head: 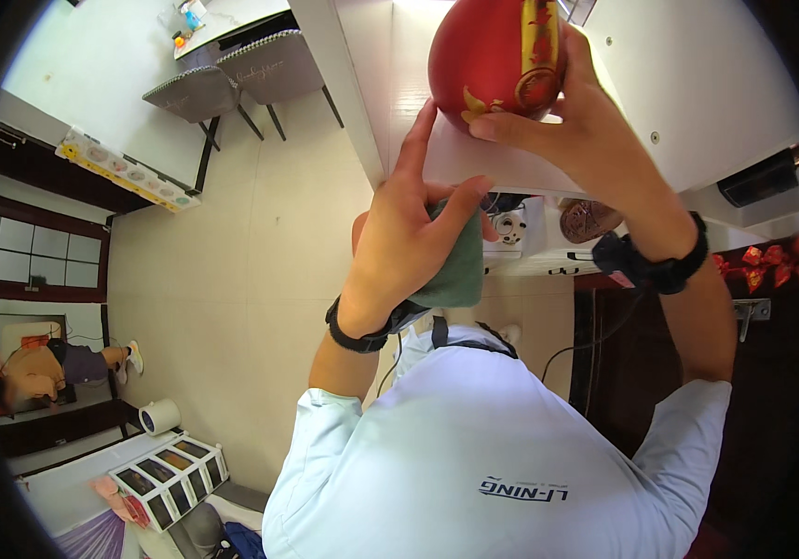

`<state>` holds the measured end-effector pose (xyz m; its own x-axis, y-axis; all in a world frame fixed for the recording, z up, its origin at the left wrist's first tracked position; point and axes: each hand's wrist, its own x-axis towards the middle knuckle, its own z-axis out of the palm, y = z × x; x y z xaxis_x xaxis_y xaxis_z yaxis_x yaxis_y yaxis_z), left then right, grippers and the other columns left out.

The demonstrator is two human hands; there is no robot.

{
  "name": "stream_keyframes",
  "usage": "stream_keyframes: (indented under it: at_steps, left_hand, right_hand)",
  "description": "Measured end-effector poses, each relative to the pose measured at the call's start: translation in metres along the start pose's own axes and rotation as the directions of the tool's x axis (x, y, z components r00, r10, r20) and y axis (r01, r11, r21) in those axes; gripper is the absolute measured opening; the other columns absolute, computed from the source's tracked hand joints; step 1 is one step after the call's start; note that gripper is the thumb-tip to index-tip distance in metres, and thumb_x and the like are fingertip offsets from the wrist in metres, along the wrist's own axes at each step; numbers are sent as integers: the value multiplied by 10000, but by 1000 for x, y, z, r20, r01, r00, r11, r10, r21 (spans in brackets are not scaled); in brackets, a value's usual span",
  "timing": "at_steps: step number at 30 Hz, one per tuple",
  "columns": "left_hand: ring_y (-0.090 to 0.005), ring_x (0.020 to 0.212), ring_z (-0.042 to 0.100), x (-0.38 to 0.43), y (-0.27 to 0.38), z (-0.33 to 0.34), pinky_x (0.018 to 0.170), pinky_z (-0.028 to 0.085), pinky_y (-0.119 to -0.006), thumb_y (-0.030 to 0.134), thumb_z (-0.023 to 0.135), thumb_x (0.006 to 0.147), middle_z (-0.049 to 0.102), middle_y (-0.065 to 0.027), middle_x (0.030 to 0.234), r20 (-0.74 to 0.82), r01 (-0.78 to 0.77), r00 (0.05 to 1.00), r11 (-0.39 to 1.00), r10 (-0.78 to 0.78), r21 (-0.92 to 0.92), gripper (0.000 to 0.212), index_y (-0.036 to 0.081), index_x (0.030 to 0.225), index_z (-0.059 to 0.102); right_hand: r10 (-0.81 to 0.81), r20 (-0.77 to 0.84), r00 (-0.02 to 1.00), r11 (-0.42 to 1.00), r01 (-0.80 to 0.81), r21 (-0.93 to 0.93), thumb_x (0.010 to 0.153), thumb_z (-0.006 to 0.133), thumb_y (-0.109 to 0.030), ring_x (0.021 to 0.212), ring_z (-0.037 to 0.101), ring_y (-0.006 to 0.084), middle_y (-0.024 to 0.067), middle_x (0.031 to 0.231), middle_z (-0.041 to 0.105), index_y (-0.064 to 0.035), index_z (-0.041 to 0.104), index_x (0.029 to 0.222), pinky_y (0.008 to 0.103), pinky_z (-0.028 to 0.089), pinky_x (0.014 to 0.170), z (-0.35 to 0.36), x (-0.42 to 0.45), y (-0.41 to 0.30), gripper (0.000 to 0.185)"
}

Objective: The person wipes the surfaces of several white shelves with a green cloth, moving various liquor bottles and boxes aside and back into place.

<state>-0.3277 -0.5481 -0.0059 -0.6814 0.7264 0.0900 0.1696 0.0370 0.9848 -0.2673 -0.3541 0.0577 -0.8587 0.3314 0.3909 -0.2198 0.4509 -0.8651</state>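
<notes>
A round red ornament with gold decoration point(487, 56) stands on a white shelf point(504, 164) at the top of the view. My right hand point(570, 119) grips its right side, the thumb across its lower front. My left hand point(413, 230) is at the shelf's front edge, its index fingertip against or very near the ornament's lower left. Between the left thumb and the other fingers is a folded grey-green cloth point(459, 272), which hangs below the palm. Both wrists wear black bands with devices.
Below the shelf is a white cabinet with a patterned brown object point(584, 220) on top. A dark bottle point(759, 183) lies at the right. Grey chairs point(270, 66) stand by a table at upper left. Another person point(43, 370) is far left, near a white storage unit point(172, 482).
</notes>
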Motion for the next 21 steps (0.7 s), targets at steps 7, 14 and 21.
stream_keyframes:
  at_steps: [7, 14, 21]
  left_hand:
    - [-99, 743, 710, -2, -4, 3, 734, 495, -201, 324, 690, 983, 775, -3, 749, -49, -22, 999, 999, 23, 30, 858, 3, 1626, 222]
    - [-85, 731, 702, -3, -7, 0, 767, 495, -188, 283, 687, 999, 776, -9, 748, -10, 15, 1000, 999, -15, -38, 817, -3, 1619, 239]
    - [-94, 705, 711, -1, -17, 5, 734, 496, -190, 315, 698, 989, 775, -1, 742, -48, 16, 999, 999, -15, 29, 806, 39, 1620, 278]
  right_hand:
    - [256, 268, 929, 946, -184, -267, 840, 889, -247, 1203, 617, 261, 187, 1299, 576, 50, 223, 1453, 354, 543, 1013, -14, 34, -26, 952]
    - [136, 72, 988, 914, -98, -394, 753, 929, -353, 1107, 663, 261, 188, 1163, 655, 116, 383, 1281, 335, 543, 928, 5, 73, -17, 893]
    - [172, 0, 985, 860, -150, -487, 707, 940, -425, 1060, 701, 331, 260, 1121, 678, 168, 387, 1255, 366, 557, 906, 19, 90, -16, 979]
